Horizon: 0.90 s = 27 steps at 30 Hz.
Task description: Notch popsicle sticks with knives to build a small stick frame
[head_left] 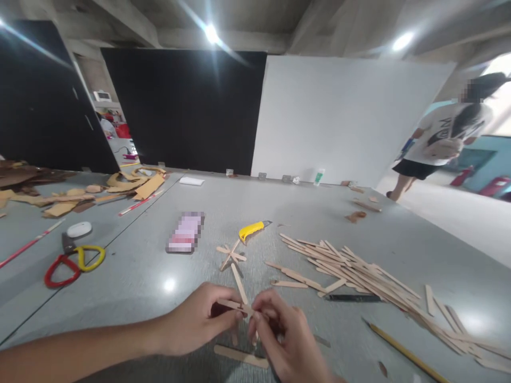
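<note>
My left hand (202,318) and my right hand (285,338) meet low in the middle, both pinched on crossed wooden craft sticks (238,289). One stick points up and away from my fingers. Another loose stick (240,356) lies on the grey table (139,276) just under my hands. A small glued star of sticks (230,255) rests a little farther off. A yellow utility knife (252,230) lies behind it.
A heap of craft sticks (359,271) spreads to the right, with a black pen (353,298) and a pencil (403,351). A phone (186,232) lies ahead; red and yellow scissors (72,259) and cardboard scraps (120,186) sit left. A person (439,143) walks at far right.
</note>
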Each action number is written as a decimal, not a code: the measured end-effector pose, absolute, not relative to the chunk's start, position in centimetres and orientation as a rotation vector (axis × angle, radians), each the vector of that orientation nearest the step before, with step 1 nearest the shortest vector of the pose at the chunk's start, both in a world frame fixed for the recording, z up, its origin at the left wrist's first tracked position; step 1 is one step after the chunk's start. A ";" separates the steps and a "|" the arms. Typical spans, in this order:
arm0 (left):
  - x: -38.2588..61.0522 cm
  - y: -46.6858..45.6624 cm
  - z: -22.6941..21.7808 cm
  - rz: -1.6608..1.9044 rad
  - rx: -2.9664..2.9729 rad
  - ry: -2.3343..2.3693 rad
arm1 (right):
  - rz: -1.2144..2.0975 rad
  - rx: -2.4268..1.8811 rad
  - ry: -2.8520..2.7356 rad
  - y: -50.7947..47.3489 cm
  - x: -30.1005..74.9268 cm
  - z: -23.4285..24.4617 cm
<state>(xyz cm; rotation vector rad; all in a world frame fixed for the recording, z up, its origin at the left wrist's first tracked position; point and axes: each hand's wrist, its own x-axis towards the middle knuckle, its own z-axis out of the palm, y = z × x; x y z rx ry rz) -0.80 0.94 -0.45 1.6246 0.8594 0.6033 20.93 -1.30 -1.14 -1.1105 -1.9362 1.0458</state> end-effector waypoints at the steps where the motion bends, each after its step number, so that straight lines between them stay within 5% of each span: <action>1: -0.8 1.0 -0.7 0.587 1.568 0.825 | 1.075 -1.096 -1.915 -1.5 21.1 -1.8; 27: -1.8 2.0 -0.8 0.405 1.487 0.873 | 1.343 -1.189 -1.785 -0.7 22.0 -1.5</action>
